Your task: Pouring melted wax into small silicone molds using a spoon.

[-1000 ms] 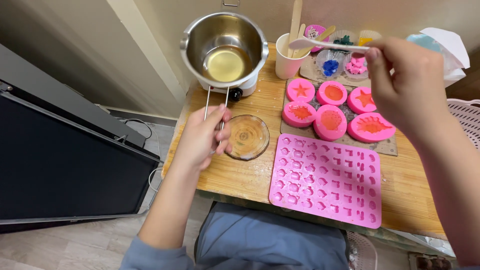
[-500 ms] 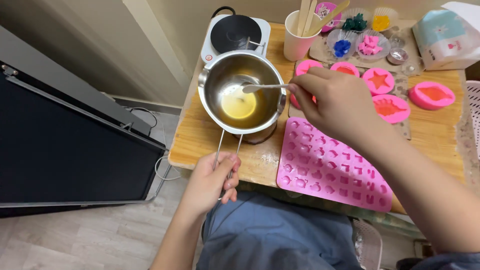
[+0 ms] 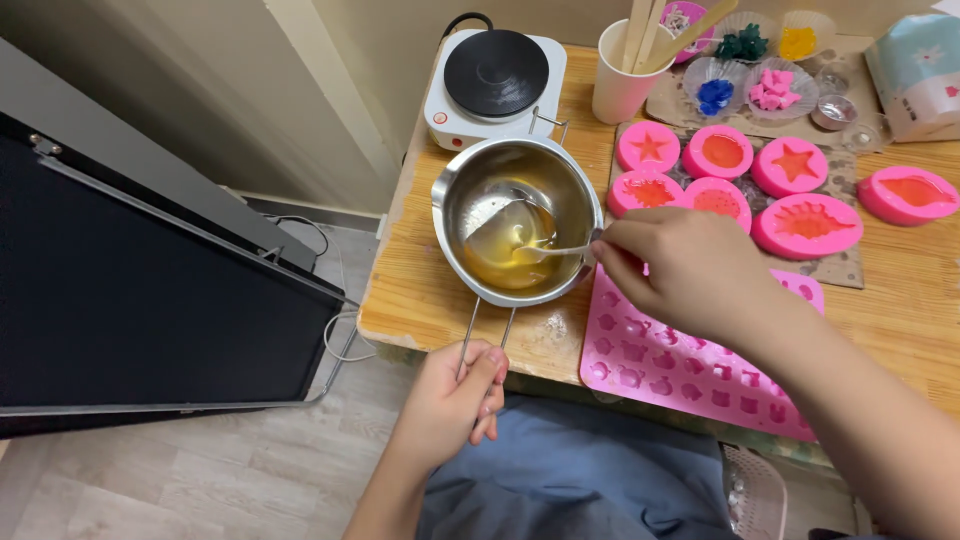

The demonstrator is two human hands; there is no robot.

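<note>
Since a moment ago, the steel pot (image 3: pixel 515 220) has tilted toward me, its yellow liquid pooled at the near side; my left hand (image 3: pixel 452 400) is closed around the pot's wire handle (image 3: pixel 486 328) at the table (image 3: pixel 420 290) edge; my right hand (image 3: pixel 680 268) pinches a small metal spoon (image 3: pixel 555 249), its bowl seemingly dipped in the liquid, though glare blurs it; just right lies a flat pink mould tray (image 3: pixel 680 365); round pink moulds (image 3: pixel 745 180) sit beyond; a white hotplate (image 3: pixel 496 75) stands behind the pot
</note>
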